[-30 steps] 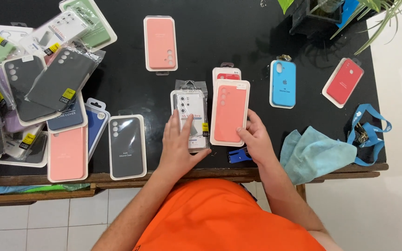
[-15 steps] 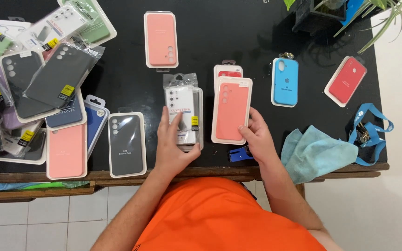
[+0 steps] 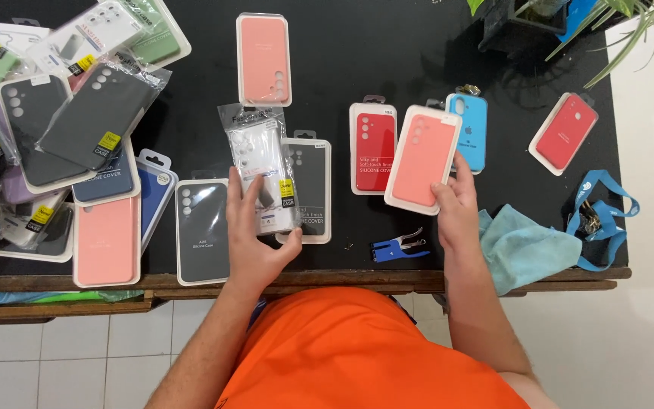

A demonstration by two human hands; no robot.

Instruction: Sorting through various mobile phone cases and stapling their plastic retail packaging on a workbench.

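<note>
Left hand (image 3: 255, 246): fingers are wrapped around a clear bagged case (image 3: 260, 170).
Right hand (image 3: 457, 208): a pink boxed case (image 3: 421, 159) is held in its fingers.
Table (image 3: 357, 60): black.

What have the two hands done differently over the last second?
The left hand has carried the clear bagged case leftward, uncovering a dark grey boxed case. The right hand has swung the pink boxed case rightward, revealing a red boxed case. Both hands keep their grip. The pile at left, the blue case and the cloth lie as before.
</note>
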